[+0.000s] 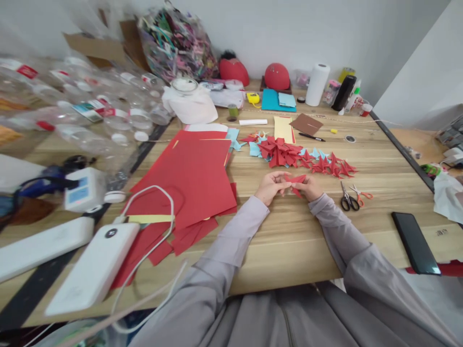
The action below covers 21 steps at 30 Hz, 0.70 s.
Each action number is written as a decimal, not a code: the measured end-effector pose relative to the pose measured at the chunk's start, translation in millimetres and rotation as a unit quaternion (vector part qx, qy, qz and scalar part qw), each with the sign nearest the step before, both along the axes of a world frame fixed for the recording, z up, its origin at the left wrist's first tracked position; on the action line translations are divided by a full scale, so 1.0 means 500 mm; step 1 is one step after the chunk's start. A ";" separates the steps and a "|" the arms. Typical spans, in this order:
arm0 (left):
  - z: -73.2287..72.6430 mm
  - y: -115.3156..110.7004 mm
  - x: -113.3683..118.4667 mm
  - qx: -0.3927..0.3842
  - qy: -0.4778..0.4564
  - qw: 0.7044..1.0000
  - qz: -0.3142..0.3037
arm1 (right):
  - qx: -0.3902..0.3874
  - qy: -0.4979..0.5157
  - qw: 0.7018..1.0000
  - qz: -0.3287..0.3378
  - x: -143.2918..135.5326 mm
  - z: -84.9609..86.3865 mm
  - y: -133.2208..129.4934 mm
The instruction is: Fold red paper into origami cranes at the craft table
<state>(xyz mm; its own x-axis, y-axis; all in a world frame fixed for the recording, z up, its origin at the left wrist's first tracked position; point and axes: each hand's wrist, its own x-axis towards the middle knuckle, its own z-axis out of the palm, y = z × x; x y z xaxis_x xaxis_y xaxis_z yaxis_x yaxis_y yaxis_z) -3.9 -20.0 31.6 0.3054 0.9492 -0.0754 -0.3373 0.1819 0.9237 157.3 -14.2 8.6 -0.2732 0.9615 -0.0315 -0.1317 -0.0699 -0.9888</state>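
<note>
A small folded piece of red paper is held just above the table between my two hands. My left hand is closed, pinching its left side with thumb and fingertips. On the other side, my right hand is closed round its right end. The paper has pointed tips like an origami figure, but fingers cover part of it. Right behind my hands lies a heap of red folded paper cranes, with light blue ones among them. Large red paper sheets are spread to my left.
Black scissors and orange scissors lie to my right, near a phone at the table edge. A white power bank with a looping cable sits front left. Plastic bottles crowd the left side. A white roll stands at the back.
</note>
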 end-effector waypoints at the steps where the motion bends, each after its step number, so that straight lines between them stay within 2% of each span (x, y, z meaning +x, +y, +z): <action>1: 0.003 -0.002 -0.002 -0.003 -0.007 1.000 -0.008 | -0.010 0.014 1.000 0.011 -0.003 0.001 -0.002; 7: -0.004 -0.011 -0.015 -0.009 -0.126 0.990 -0.064 | -0.053 0.169 0.982 0.059 -0.046 0.005 -0.022; 14: -0.025 -0.019 -0.014 -0.040 -0.183 0.975 -0.117 | -0.107 0.230 0.964 0.080 -0.051 -0.006 -0.031; 21: -0.020 -0.018 -0.009 -0.069 -0.198 0.975 -0.072 | -0.143 0.233 0.959 0.068 -0.048 -0.010 -0.018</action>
